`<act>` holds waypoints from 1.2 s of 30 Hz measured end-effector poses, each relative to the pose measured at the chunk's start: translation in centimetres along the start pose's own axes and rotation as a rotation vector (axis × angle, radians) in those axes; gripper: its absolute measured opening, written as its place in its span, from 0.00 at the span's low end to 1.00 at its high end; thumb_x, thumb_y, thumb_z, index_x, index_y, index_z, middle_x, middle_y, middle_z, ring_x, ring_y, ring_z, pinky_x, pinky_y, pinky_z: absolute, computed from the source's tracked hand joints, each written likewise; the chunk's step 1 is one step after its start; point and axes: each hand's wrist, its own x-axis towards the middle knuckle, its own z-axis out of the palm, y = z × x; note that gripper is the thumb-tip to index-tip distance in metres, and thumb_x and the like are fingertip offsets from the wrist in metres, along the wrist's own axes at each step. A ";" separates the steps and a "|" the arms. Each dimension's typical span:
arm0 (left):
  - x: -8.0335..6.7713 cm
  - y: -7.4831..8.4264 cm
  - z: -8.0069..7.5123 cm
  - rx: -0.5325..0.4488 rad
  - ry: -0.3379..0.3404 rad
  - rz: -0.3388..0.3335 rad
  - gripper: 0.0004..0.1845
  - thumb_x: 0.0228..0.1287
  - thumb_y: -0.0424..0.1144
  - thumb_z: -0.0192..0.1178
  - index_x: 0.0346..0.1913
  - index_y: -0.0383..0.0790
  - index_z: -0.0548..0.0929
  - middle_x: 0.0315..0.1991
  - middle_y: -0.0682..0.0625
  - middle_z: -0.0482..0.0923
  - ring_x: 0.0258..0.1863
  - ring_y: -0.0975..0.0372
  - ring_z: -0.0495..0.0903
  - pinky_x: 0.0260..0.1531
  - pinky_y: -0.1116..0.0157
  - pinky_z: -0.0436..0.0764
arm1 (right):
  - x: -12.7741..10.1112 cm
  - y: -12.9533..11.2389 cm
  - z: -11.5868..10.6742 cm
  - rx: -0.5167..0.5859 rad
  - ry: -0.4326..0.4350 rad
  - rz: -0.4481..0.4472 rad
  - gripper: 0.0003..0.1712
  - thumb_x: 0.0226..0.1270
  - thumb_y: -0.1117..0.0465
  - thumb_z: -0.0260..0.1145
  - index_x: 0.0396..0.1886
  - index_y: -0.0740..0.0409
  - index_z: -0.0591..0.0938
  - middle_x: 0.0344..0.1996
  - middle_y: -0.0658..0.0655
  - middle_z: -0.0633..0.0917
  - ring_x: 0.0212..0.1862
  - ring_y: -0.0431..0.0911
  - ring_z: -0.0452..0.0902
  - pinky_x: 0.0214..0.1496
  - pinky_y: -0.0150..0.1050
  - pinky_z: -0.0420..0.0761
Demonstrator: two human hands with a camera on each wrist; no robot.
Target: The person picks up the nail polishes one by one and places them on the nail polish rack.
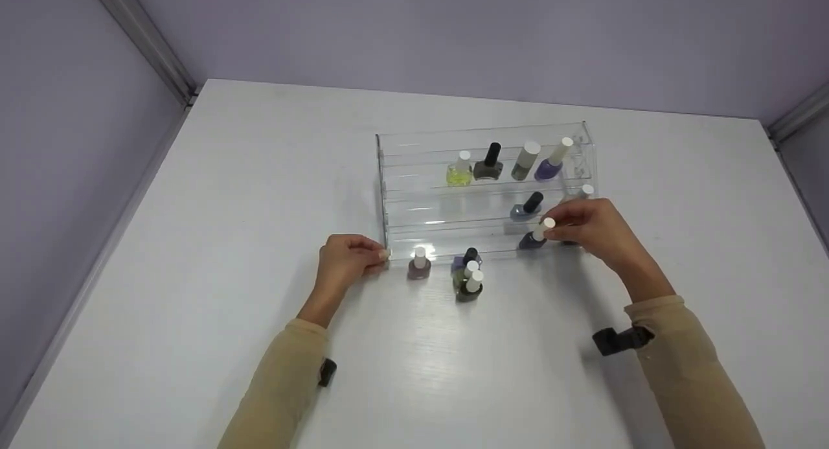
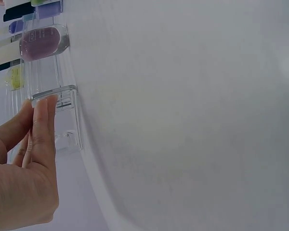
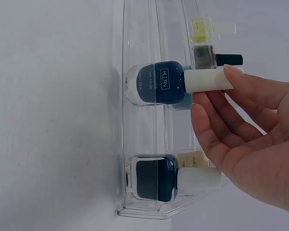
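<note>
Lilac walls meet in a corner behind a smooth white counter (image 1: 259, 177), where a clear acrylic stepped rack (image 1: 414, 177) stands. On the lowest step of the rack, toward its right end, sits a dark blue nail polish bottle (image 1: 532, 239), rounded glass with a matte cream cylindrical cap. The right hand (image 1: 592, 229) has its grip on that cap: thumb and fingertips (image 3: 233, 72) curl round it, the remaining fingers loosely bent below. Just beside it on the same step, seen in the right wrist view, stands a second dark blue bottle (image 3: 151, 178) with a pale cap.

The left hand (image 1: 346, 258) meets the rack's front left corner; its fingers (image 2: 43, 125) lie straight against the clear edge, touching it, though whether the thumb presses from the other side I cannot quite tell.

On the counter just before the rack stand a mauve bottle (image 1: 419, 265) with a white cap and a tight cluster of three bottles (image 1: 469, 277), olive and lilac. One step above the held bottle sits a grey-blue bottle (image 1: 526, 206) with a black cap. The top step carries a yellow bottle (image 1: 459, 172), a dark olive bottle (image 1: 489, 164), a grey-green bottle (image 1: 524, 161) and a violet bottle (image 1: 552, 164).
</note>
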 end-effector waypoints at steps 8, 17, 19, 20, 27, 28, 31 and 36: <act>0.0 0.0 0.0 0.003 0.004 0.003 0.06 0.49 0.26 0.67 0.31 0.27 0.83 0.26 0.43 0.82 0.24 0.62 0.82 0.28 0.68 0.82 | 0.0 0.2 -0.1 0.026 -0.015 -0.008 0.14 0.52 0.66 0.70 0.40 0.67 0.82 0.34 0.53 0.81 0.32 0.38 0.75 0.31 0.31 0.76; 0.0 0.0 0.1 0.007 0.009 0.020 0.05 0.49 0.26 0.67 0.30 0.27 0.83 0.26 0.43 0.82 0.25 0.61 0.82 0.29 0.67 0.82 | -0.3 0.0 -0.3 0.045 -0.026 -0.022 0.13 0.53 0.67 0.69 0.40 0.66 0.82 0.36 0.54 0.81 0.35 0.40 0.78 0.33 0.31 0.78; -0.1 -0.1 0.1 0.007 0.010 0.022 0.06 0.49 0.26 0.67 0.30 0.27 0.83 0.26 0.43 0.82 0.25 0.61 0.82 0.29 0.67 0.82 | -0.4 0.0 -0.3 0.047 -0.027 -0.029 0.14 0.53 0.67 0.69 0.40 0.66 0.82 0.36 0.54 0.81 0.35 0.40 0.78 0.33 0.31 0.79; 0.0 -0.1 0.1 0.007 0.011 0.022 0.06 0.49 0.26 0.67 0.30 0.27 0.83 0.26 0.43 0.82 0.24 0.61 0.82 0.29 0.67 0.82 | -0.4 0.0 -0.3 0.043 -0.029 -0.034 0.14 0.52 0.67 0.69 0.40 0.66 0.82 0.36 0.54 0.82 0.35 0.40 0.78 0.33 0.32 0.79; 0.0 0.0 0.1 0.026 0.014 0.018 0.05 0.49 0.27 0.67 0.31 0.28 0.83 0.26 0.43 0.82 0.24 0.62 0.82 0.29 0.68 0.82 | -0.4 0.0 -0.6 0.024 -0.047 -0.045 0.14 0.54 0.66 0.69 0.41 0.65 0.82 0.37 0.56 0.82 0.35 0.41 0.78 0.35 0.34 0.80; 0.0 0.0 0.1 0.029 0.015 0.017 0.05 0.49 0.27 0.67 0.30 0.28 0.83 0.26 0.43 0.82 0.24 0.62 0.82 0.29 0.68 0.82 | -0.4 -0.1 -0.6 0.022 -0.048 -0.043 0.14 0.54 0.66 0.68 0.41 0.64 0.82 0.38 0.56 0.82 0.35 0.41 0.79 0.35 0.35 0.80; 0.0 0.0 0.1 0.038 0.017 0.016 0.05 0.49 0.27 0.67 0.30 0.28 0.83 0.26 0.44 0.82 0.24 0.63 0.82 0.28 0.68 0.82 | -0.4 -0.2 -0.7 0.022 -0.052 -0.034 0.14 0.55 0.65 0.69 0.42 0.64 0.82 0.38 0.57 0.81 0.36 0.41 0.79 0.36 0.34 0.80; 0.0 0.0 0.1 0.045 0.019 0.014 0.05 0.49 0.28 0.67 0.30 0.29 0.83 0.25 0.44 0.82 0.24 0.63 0.82 0.29 0.68 0.82 | -0.6 -0.6 -0.9 0.005 -0.048 -0.014 0.15 0.55 0.63 0.69 0.43 0.64 0.82 0.39 0.56 0.82 0.36 0.40 0.78 0.35 0.31 0.79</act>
